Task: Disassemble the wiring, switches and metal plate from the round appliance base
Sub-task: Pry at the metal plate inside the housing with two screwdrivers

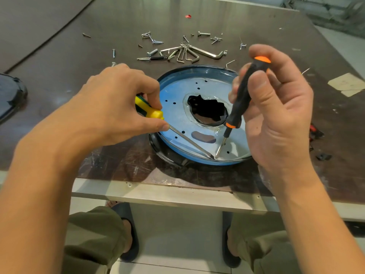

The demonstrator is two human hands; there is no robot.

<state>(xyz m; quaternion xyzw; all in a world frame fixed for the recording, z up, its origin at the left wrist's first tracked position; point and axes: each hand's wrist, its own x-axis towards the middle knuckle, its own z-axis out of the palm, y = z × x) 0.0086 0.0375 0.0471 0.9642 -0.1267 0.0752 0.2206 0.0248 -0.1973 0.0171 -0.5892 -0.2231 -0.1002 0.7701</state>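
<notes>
Base: the round appliance base (pixel 158 144) lies on the desk (pixel 79 66) right in front of me, near the front edge, between my two grips. A black rim shows at its near left side, with a blue ring running round just inside it.

Plate: the metal plate (pixel 173 115) fills the base like a flat disc, pale silver with a bluish sheen. Small round holes are scattered over it, some at the far side, some at the left and some near the front.

Opening: a large, ragged-edged hole (pixel 207 109) sits in the middle of the plate, dark inside, with a shiny, wrinkled, clear border around it. An oval slot (pixel 203 136) lies just nearer to me.

Left grip: my left grip (pixel 118 103) is curled tight round a yellow screwdriver (pixel 150 111). The thumb lies along the start of the shaft, which slants low across the plate toward its near edge.

Right grip: my right grip (pixel 276 107) holds a black and orange screwdriver (pixel 240 95) steeply. The fingertips pinch the handle and the forefinger sits on the orange cap.

Tips: both tips meet at one spot at the plate's near edge, just inside the blue ring.

Behind the base: a fan of hex keys (pixel 189 53) and loose screws (pixel 152 37) lie on the desk.

Sides: a dark round object (pixel 9 95) is at the left edge. Paper scraps (pixel 347 84) and small red and black bits (pixel 316 133) lie at the right.
</notes>
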